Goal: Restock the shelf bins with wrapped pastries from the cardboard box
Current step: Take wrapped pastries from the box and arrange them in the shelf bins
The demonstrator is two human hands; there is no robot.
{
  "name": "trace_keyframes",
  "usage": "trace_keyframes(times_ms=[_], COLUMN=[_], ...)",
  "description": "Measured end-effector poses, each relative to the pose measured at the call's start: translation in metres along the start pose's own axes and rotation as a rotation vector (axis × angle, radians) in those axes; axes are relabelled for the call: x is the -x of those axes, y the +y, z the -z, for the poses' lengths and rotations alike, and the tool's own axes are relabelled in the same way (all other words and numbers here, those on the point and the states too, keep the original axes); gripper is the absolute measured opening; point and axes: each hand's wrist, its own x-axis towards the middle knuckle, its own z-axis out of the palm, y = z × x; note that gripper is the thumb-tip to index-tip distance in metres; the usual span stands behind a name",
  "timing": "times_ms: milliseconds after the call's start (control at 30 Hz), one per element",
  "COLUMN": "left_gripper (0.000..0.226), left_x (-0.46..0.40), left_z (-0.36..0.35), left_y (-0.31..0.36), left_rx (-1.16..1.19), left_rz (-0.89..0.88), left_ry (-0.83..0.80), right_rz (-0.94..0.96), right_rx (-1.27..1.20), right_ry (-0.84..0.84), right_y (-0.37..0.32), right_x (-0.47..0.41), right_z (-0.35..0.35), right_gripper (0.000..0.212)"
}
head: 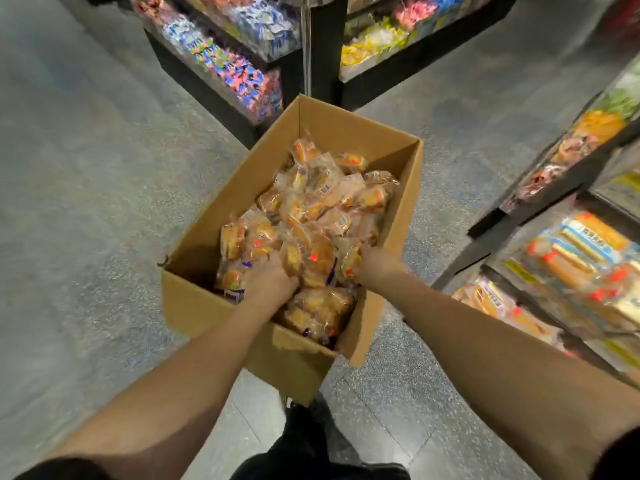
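Both hands are down in the cardboard box (346,129), which stands open on the speckled floor (86,202) and is heaped with wrapped pastries (311,216) nearly to its rim. The step in hand looks like gathering a load from the near end of the pile. To do it well, each hand should close round a few wrappers at once by their bodies, not their crimped ends, squeeze lightly so the cakes are not crushed, and lift straight up clear of the box wall before turning to the shelf bins (571,258) just right of the box.

The left hand (268,278) lies knuckles-up on the pile near the box's near-left corner, its fingers curled down into the packets and seemingly gripping one or more. The right hand (375,263) is against the box's right wall, fingers buried among the wrappers; it appears to grip a packet, though the fingertips are hidden. Beyond the box, a black stand holds candy bins (235,67).
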Motion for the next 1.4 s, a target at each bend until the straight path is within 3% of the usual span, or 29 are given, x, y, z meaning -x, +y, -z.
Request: trace_keyframes(times_ms=[100, 200, 233, 300, 367, 533, 600, 700, 833, 900, 1000, 1100, 1267, 1400], left_gripper=[0.067, 0.078, 0.079, 0.079, 0.078, 0.062, 0.052, 0.054, 0.070, 0.074, 0.057, 0.060, 0.063, 0.026], left_x=[-0.016, -0.031, -0.035, -0.039, -0.044, -0.050, -0.049, -0.042, -0.022, -0.013, -0.001, 0.013, 0.041, 0.082], left_z=[-0.009, -0.021, -0.025, -0.032, -0.038, -0.042, -0.035, -0.016, 0.020, 0.036, 0.053, 0.058, 0.058, 0.045], left_y=[0.001, 0.001, 0.001, 0.003, 0.003, -0.004, -0.006, -0.010, -0.021, -0.027, -0.026, -0.003, 0.071, 0.147], left_rx=[0.000, -0.013, -0.021, -0.018, -0.007, 0.015, 0.067, 0.249, 0.545, 0.721, 0.902, 1.149, 1.299, 1.349], left_rz=[0.016, 0.025, 0.036, 0.055, 0.067, 0.039, 0.040, 0.066, 0.054, 0.077, 0.116, 0.058, -0.025, -0.112], left_ry=[-0.013, -0.055, -0.064, -0.060, -0.047, 0.035, 0.025, -0.012, -0.020, 0.011, 0.013, -0.131, -0.428, -0.619], right_rz=[-0.101, -0.164, -0.192, -0.281, -0.362, -0.413, -0.384, -0.324, -0.275, -0.219, -0.122, -0.068, 0.079, 0.139], right_rx=[-0.076, -0.227, -0.261, -0.344, -0.398, -0.431, -0.470, -0.524, -0.521, -0.661, -1.022, -1.457, -1.834, -1.971], right_ry=[-0.021, -0.030, -0.041, -0.049, -0.032, 0.015, 0.023, 0.056, 0.099, 0.147, 0.163, 0.169, 0.157, 0.217], right_y=[-0.017, -0.029, -0.032, -0.038, -0.039, -0.039, -0.036, -0.028, -0.018, -0.005, 0.026, 0.056, 0.118, 0.185], right_x=[-0.012, -0.029, -0.036, -0.046, -0.058, -0.067, -0.064, -0.054, -0.034, -0.020, 0.001, 0.024, 0.075, 0.133], right_z=[-0.007, -0.022, -0.025, -0.032, -0.042, -0.049, -0.046, -0.038, -0.018, -0.012, -0.011, -0.003, 0.015, 0.020], right_gripper=[0.051, 0.026, 0.034, 0.078, 0.094, 0.092, 0.076, 0.049, 0.066, 0.072, 0.072, 0.063, 0.051, 0.046])
